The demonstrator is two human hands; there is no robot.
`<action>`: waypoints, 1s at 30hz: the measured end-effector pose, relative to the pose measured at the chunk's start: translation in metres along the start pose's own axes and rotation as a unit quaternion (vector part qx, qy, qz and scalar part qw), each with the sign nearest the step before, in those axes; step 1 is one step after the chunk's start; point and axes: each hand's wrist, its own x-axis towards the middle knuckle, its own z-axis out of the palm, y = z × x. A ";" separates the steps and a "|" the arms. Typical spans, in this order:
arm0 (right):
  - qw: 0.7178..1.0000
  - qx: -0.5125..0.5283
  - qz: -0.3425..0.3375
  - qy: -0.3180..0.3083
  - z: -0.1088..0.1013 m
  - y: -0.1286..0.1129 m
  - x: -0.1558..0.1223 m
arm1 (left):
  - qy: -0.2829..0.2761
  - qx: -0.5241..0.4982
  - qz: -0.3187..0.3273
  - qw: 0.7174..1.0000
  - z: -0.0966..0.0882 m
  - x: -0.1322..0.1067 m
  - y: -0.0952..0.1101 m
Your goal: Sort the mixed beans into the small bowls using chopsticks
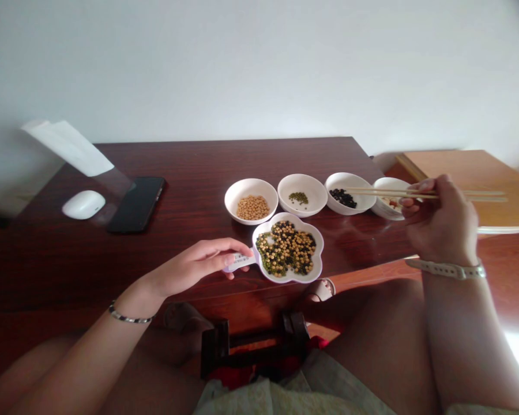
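Observation:
A white flower-shaped dish [315, 271] full of mixed yellow, green and black beans sits at the near edge of the dark wooden table [190, 155]. My left hand [199, 265] is closed on its short handle. My right hand [441, 222] grips a pair of wooden chopsticks [372, 192], whose tips reach over the bowl of black beans [363, 203]. Behind the dish stand a bowl of yellow beans [236, 199], a bowl of green beans [315, 187] and, partly hidden by my right hand, a fourth bowl [387, 184].
At the table's left lie a black phone [136, 203], a white mouse [83, 204] and a white folded paper [69, 147]. A lighter wooden table [480, 173] stands to the right. My knees and a dark stool frame [251, 340] are below the table edge.

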 end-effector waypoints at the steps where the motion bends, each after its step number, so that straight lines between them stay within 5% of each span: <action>1: 1.000 0.015 -0.004 -0.012 0.009 -0.001 -0.008 | 0.000 -0.002 0.000 1.000 0.000 0.000 0.000; 7: 0.979 -0.022 0.102 -0.178 0.047 0.001 -0.052 | 0.008 -0.017 0.005 1.000 0.005 -0.004 -0.001; 14: 0.947 -0.089 0.142 -0.273 0.064 0.015 -0.067 | 0.008 -0.016 0.011 1.000 0.007 -0.011 0.000; 20: 0.939 -0.123 0.123 -0.295 0.075 0.018 -0.071 | 0.003 -0.023 0.025 0.999 0.003 -0.006 -0.002; 30: 0.957 -0.110 0.120 -0.242 0.079 0.025 -0.073 | -0.013 -0.022 0.021 0.999 -0.003 -0.003 -0.004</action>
